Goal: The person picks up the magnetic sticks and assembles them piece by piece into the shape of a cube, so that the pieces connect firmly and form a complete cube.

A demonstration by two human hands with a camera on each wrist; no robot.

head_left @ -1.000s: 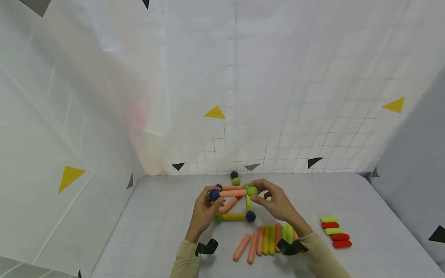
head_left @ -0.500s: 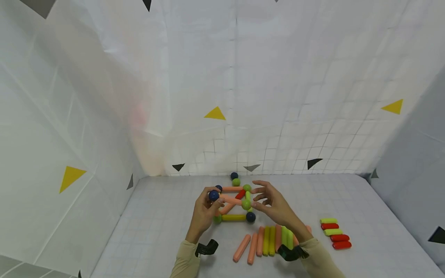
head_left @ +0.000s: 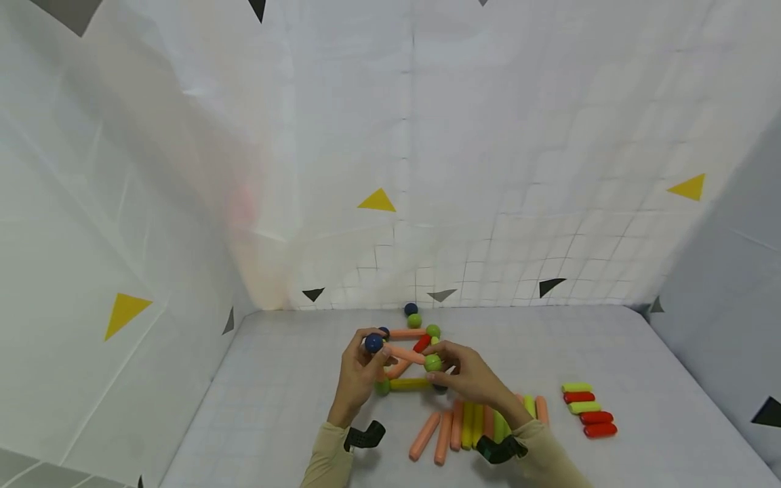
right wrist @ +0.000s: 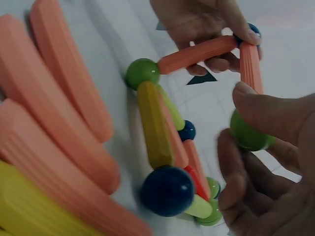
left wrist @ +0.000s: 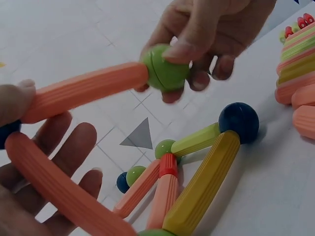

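My left hand (head_left: 356, 373) grips a dark blue ball (head_left: 373, 343) where two orange sticks meet. One orange stick (left wrist: 88, 91) runs across to a green ball (head_left: 432, 363), which my right hand (head_left: 472, 376) pinches between thumb and fingers. The other orange stick (left wrist: 64, 187) slopes down to a green corner ball (right wrist: 143, 73) of a frame lying on the table. That frame has a yellow stick (head_left: 410, 385) in front, a dark blue ball (right wrist: 167, 191) at its near right corner, a red stick (head_left: 422, 343) inside it and an orange stick (head_left: 406, 333) at its back.
In front of the frame lies a row of orange, yellow and lime sticks (head_left: 426, 437), partly under my right forearm. Several short red and lime sticks (head_left: 598, 418) are stacked side by side at the right. A spare green ball (head_left: 414, 320) and dark blue ball (head_left: 411, 309) sit behind.
My right hand let go of the held stick's green ball, which swung down and nearer, then took hold of it again lower down. My left hand has stayed almost still.
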